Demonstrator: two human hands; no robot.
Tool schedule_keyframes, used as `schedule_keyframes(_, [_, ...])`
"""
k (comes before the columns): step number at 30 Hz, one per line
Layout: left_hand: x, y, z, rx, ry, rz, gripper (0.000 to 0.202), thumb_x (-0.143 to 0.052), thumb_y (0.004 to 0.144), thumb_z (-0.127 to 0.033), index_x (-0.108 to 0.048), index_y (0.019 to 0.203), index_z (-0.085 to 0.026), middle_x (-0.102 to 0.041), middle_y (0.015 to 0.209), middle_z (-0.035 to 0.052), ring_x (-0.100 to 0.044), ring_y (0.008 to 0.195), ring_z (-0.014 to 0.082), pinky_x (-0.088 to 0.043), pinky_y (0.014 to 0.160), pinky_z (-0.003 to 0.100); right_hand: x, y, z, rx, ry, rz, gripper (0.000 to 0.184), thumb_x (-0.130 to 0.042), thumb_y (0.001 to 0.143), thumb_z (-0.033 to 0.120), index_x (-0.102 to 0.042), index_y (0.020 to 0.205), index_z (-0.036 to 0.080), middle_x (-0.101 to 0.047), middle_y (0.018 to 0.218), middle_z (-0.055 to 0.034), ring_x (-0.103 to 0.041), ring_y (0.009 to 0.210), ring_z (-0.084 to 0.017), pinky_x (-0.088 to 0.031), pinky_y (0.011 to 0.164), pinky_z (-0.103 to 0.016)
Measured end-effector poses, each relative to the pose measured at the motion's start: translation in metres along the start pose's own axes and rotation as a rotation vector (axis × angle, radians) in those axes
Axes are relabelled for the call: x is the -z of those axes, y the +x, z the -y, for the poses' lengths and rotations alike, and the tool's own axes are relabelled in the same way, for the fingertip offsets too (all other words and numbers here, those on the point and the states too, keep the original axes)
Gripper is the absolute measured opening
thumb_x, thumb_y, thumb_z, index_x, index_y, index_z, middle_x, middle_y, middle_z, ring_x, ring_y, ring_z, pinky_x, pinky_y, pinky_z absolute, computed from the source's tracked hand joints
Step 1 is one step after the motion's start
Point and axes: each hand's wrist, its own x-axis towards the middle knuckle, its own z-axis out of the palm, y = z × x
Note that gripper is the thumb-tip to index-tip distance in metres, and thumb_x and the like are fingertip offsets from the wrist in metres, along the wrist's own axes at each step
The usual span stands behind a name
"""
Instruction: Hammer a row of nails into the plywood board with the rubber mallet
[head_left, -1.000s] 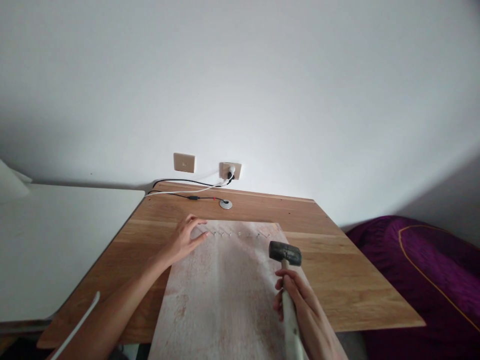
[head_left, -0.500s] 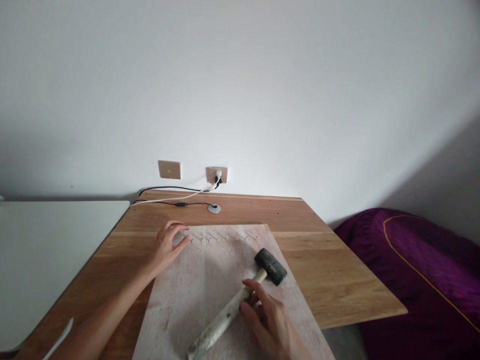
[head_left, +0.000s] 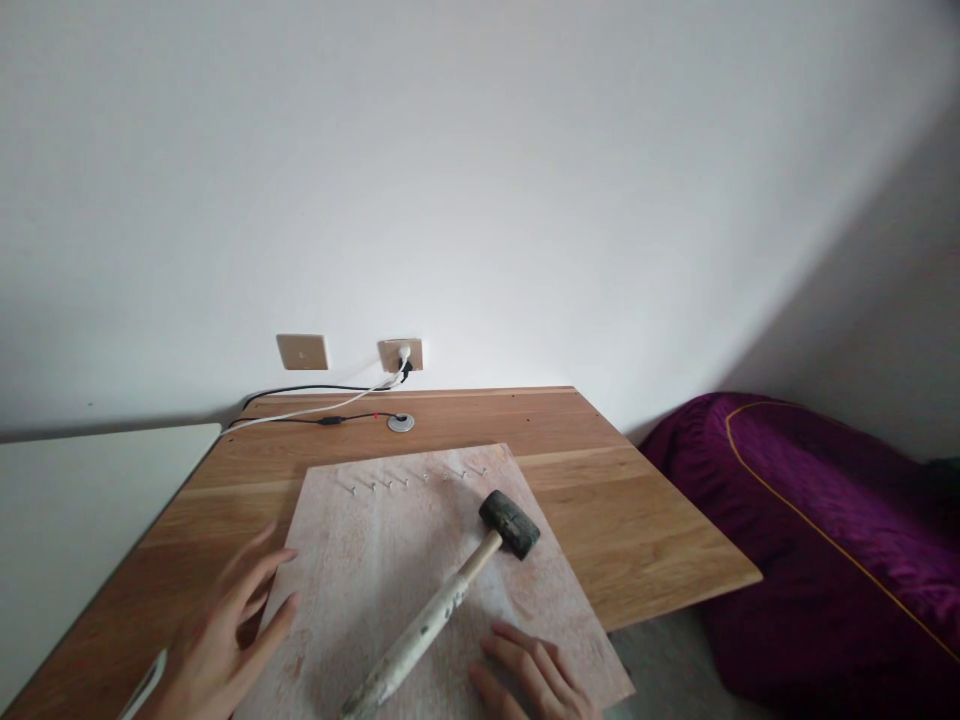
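Observation:
A rubber mallet [head_left: 442, 600] with a black head and a worn, pale handle lies diagonally on a whitish board [head_left: 337, 560]. Several small nails [head_left: 406, 482] stand in a row near the board's far edge. At the board's left edge is my left hand [head_left: 236, 620], its thumb and fingers spread apart, holding nothing. My right hand [head_left: 529, 670] rests low on the board to the right of the mallet's handle, apart from it, with fingers loosely bent and nothing in them.
The board lies on a wooden table [head_left: 637, 520]. Cables [head_left: 330, 410] run from a wall socket [head_left: 401, 354] across the table's back, past a round grommet [head_left: 400, 423]. A white surface [head_left: 90, 530] adjoins on the left; a purple cover [head_left: 765, 560] is at right.
My right hand has let go of the mallet, which now lies on the board, and has drawn back. My left hand has moved from the nails toward me along the left edge.

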Motion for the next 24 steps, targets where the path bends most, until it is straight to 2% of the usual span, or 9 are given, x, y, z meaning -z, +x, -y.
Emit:
schedule_keyframes(4, [-0.019,0.011,-0.021,0.029,-0.050,0.034,0.036,-0.065,0.089,-0.060,-0.071,0.110,-0.031,-0.065,0.143,0.0070,-0.077,0.104,0.0316,-0.071,0.080,0.045,0.017,-0.010,-0.020,-0.026,0.034,0.018,0.039,-0.063,0.104,0.030,-0.063,0.142,0.026,-0.078,0.128,-0.0100,-0.071,0.125,-0.026,-0.063,0.096,-0.030])
schedule_keyframes(7, [-0.047,0.018,-0.039,-0.025,-0.054,0.075,0.036,-0.062,0.091,-0.058,-0.070,0.109,-0.028,-0.064,0.143,0.0092,-0.076,0.105,0.0298,-0.070,0.083,0.044,0.042,-0.021,-0.035,-0.102,0.115,0.069,0.059,-0.072,0.096,0.044,-0.057,0.151,0.027,-0.073,0.137,-0.0129,-0.069,0.128,-0.031,-0.063,0.100,-0.037])
schedule_keyframes(9, [-0.069,0.023,-0.052,-0.089,-0.055,0.104,0.032,-0.061,0.093,-0.051,-0.068,0.112,-0.027,-0.064,0.143,0.0100,-0.076,0.104,0.0275,-0.070,0.085,0.042,0.059,-0.033,-0.048,-0.216,0.135,0.088,0.064,-0.075,0.094,0.034,-0.054,0.154,0.031,-0.068,0.144,-0.0122,-0.066,0.131,-0.032,-0.061,0.104,-0.038])
schedule_keyframes(10, [-0.081,0.026,-0.059,-0.121,-0.063,0.106,0.028,-0.061,0.094,-0.047,-0.067,0.111,-0.026,-0.063,0.143,0.0100,-0.076,0.102,0.0261,-0.070,0.085,0.041,0.066,-0.041,-0.055,-0.266,0.136,0.111,0.065,-0.074,0.093,0.029,-0.055,0.155,0.032,-0.066,0.147,-0.0109,-0.065,0.132,-0.032,-0.061,0.105,-0.039])
schedule_keyframes(12, [-0.104,0.034,-0.075,-0.199,-0.090,0.189,0.023,-0.060,0.095,-0.039,-0.065,0.113,-0.026,-0.062,0.143,0.0109,-0.075,0.107,0.0262,-0.069,0.085,0.040,0.075,-0.061,-0.073,-0.392,0.125,0.152,0.060,-0.069,0.094,0.024,-0.058,0.152,0.034,-0.061,0.153,-0.0081,-0.064,0.134,-0.031,-0.058,0.109,-0.042])
schedule_keyframes(14, [-0.126,0.044,-0.091,-0.278,-0.090,0.254,0.024,-0.061,0.095,-0.035,-0.064,0.116,-0.025,-0.060,0.144,0.0124,-0.074,0.107,0.0267,-0.068,0.087,0.042,0.079,-0.083,-0.094,-0.468,0.087,0.146,0.055,-0.065,0.095,0.025,-0.062,0.149,0.034,-0.062,0.151,-0.0060,-0.066,0.132,-0.029,-0.059,0.108,-0.038])
schedule_keyframes(17, [-0.155,0.061,-0.114,-0.352,-0.066,0.341,0.026,-0.065,0.093,-0.034,-0.063,0.117,-0.024,-0.057,0.144,0.0145,-0.072,0.109,0.0287,-0.065,0.088,0.044,0.083,-0.110,-0.125,-0.567,0.044,0.173,0.053,-0.062,0.093,0.027,-0.065,0.146,0.030,-0.061,0.153,-0.0070,-0.062,0.136,-0.030,-0.054,0.113,-0.041])
schedule_keyframes(21, [-0.188,0.082,-0.137,-0.383,-0.015,0.439,0.026,-0.067,0.091,-0.032,-0.062,0.115,-0.021,-0.054,0.143,0.0167,-0.073,0.096,0.0264,-0.063,0.085,0.044,0.090,-0.125,-0.157,-0.703,0.082,0.218,0.050,-0.061,0.093,0.033,-0.069,0.141,0.026,-0.061,0.152,-0.0090,-0.060,0.139,-0.030,-0.050,0.117,-0.043])
schedule_keyframes(24, [-0.205,0.087,-0.144,-0.397,-0.014,0.473,0.029,-0.070,0.090,-0.031,-0.062,0.116,-0.020,-0.054,0.143,0.0171,-0.073,0.090,0.0239,-0.062,0.089,0.044,0.093,-0.129,-0.174,-0.752,0.090,0.218,0.051,-0.059,0.091,0.036,-0.071,0.139,0.024,-0.062,0.151,-0.0113,-0.061,0.138,-0.031,-0.051,0.116,-0.043])
